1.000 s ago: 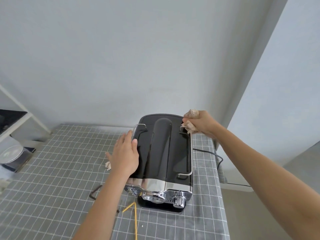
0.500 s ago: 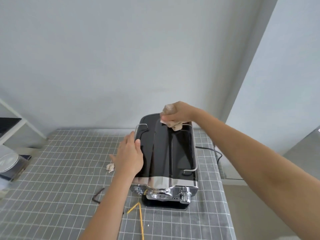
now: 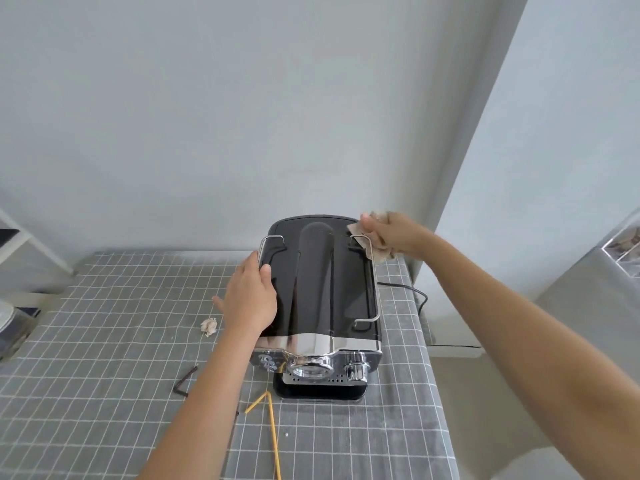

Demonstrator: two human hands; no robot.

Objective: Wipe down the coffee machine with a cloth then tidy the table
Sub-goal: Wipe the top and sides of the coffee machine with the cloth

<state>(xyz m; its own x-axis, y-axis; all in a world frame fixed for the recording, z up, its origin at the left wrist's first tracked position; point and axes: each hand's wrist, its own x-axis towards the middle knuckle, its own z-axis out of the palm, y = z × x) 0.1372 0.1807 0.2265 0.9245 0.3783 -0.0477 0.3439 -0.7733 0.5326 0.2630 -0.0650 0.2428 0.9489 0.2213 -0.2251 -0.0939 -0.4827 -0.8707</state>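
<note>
While the coffee machine (image 3: 322, 299) stands on the table (image 3: 104, 341), near its right edge and close to the wall, both hands are on it. The machine has a black glossy top with a raised rounded part in the middle, a chrome front with knobs, and a thin metal rail on each side of the top. A black drip tray sticks out at the front, low on the machine.

The right hand (image 3: 391, 233) is at the far right corner of the top. It is clenched around a beige cloth (image 3: 375, 247), and the crumpled cloth is pressed on the far end of the right rail (image 3: 375, 306). Part of the cloth hangs below the fingers, over the right edge of the machine.

The left hand (image 3: 249, 299) lies on the left side of the top, palm down and not closed on anything. Its thumb touches the left rail (image 3: 266, 244) and the other fingers spread toward the left edge of the machine.

The table is covered with a grey cloth with a white grid. On it, just to the left of the left hand, lies a small crumpled scrap (image 3: 209, 326). Nearer to the person there is a dark bent key (image 3: 185, 381), and beside the drip tray a bent yellow straw (image 3: 268, 427) that runs toward the near edge. A black cable (image 3: 412, 296) goes from behind the machine over the right edge of the table.
</note>
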